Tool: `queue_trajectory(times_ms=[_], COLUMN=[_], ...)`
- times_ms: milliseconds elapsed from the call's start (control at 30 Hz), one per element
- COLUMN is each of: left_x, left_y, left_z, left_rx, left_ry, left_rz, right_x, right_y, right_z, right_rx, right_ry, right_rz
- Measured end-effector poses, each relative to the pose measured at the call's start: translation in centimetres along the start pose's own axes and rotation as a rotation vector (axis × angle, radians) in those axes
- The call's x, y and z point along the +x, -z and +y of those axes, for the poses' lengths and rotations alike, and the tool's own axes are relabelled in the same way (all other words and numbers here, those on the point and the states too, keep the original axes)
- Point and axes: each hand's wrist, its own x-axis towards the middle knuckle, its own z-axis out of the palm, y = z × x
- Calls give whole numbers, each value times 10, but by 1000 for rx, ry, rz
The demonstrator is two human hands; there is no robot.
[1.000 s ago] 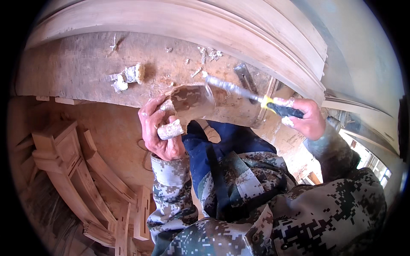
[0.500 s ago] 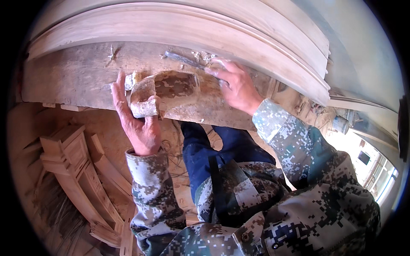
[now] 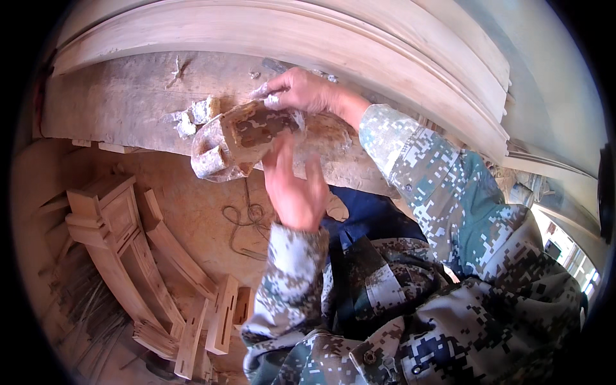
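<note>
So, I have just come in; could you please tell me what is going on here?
Someone in a green-and-brown camouflage jacket is handling a crusted, brownish, hollow container. The right hand is at its far rim; the left hand, blurred, is on the near side, perhaps touching it. The container sits at the near edge of a worn brown wooden board, with a whitish crusty lump close by and long pale wooden mouldings beyond.

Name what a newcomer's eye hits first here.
Likely the stained, crusted container near the middle, at the near edge of the worn board, with the blurred left hand at its near side and the right hand at its far side. Next, the long pale wooden mouldings sweeping across the top, then the slotted wooden pieces at lower left.
</note>
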Motion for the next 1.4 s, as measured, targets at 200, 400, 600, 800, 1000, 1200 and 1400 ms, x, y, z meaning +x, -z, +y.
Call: queue_trajectory(times_ms=[200, 400, 600, 800, 1000, 1200, 1400], left_x=[68, 81, 82, 63, 42, 58, 100], left_y=[-15, -14, -19, -10, -21, -16, 5], left_z=[-21, -28, -20, -22, -34, -19, -7], left_rx=[-121, -172, -174, 43, -71, -87, -88], left_ry=[317, 424, 389, 94, 263, 388, 465], left_rz=[-413, -522, -478, -293, -131, -271, -777], right_x=[11, -6, -4, -1, -6, -20, -23], right_y=[-3, 2, -6, -5, -10, -2, -2], right_z=[10, -6, 8, 5, 5, 3, -5], right_rx=[54, 35, -49, -54, -133, -87, -72], right_ry=[-5, -85, 65, 101, 199, 153, 147], right_rz=[-45, -11, 156, 149, 207, 169, 128])
